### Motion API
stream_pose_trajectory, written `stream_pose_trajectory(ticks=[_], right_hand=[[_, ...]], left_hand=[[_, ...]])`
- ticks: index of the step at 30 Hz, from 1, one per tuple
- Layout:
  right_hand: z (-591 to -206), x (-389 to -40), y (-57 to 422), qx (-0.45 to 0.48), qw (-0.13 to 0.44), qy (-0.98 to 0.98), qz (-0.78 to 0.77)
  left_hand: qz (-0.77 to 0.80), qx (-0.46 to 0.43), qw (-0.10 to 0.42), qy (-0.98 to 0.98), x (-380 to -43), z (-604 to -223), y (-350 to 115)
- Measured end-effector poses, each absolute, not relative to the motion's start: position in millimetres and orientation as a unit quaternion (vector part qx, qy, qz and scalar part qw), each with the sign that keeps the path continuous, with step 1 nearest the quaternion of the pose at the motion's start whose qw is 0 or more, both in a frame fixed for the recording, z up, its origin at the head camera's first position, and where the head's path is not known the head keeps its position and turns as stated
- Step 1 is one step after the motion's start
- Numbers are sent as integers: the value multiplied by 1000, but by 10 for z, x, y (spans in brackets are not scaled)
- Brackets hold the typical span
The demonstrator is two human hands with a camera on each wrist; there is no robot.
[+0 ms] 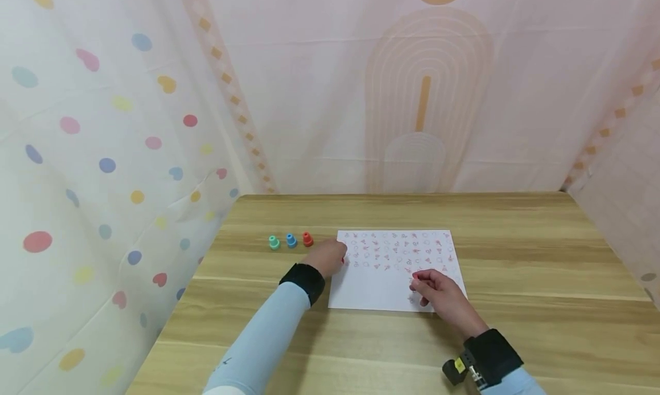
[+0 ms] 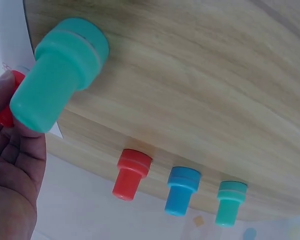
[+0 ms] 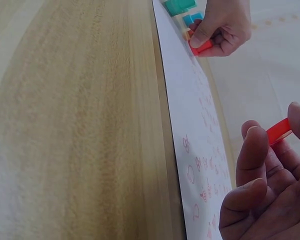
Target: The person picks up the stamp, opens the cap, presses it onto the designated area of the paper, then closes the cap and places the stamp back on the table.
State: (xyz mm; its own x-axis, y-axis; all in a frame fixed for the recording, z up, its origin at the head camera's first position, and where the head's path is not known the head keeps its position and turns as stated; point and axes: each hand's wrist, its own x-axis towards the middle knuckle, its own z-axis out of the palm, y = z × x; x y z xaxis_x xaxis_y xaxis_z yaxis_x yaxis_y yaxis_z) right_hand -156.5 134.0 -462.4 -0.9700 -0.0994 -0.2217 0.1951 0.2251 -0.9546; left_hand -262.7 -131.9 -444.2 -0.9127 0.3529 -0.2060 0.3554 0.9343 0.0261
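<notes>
My left hand [image 1: 326, 257] pinches a red stamp [image 3: 202, 47] between thumb and fingers at the left edge of a white paper sheet [image 1: 368, 292]. Rows of small red printed marks cover the sheet's upper part. Over the sheet's right side my right hand [image 1: 446, 300] pinches a small red cap [image 3: 279, 131] between thumb and fingertip. Close beside the left hand, a teal stamp [image 2: 57, 75] stands on the table; in the head view that hand hides it.
Left of the paper, a red stamp [image 1: 307, 239], a blue stamp [image 1: 291, 241] and a green stamp [image 1: 274, 243] stand in a row on the wooden table [image 1: 536, 257]. A patterned curtain [image 1: 309, 97] hangs behind the table's far edge.
</notes>
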Motion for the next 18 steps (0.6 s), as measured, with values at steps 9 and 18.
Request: stream_pose_trajectory(ticks=[9,18], right_hand=[[-4637,-1569,1337,31,119,773,-623],[-4665,-1577,1344,30,119,771,-625]], left_hand=[[-2,176,109,978,-2621,-4453,-1332],[-11,181,102,978,-2628,-4491,-1342]])
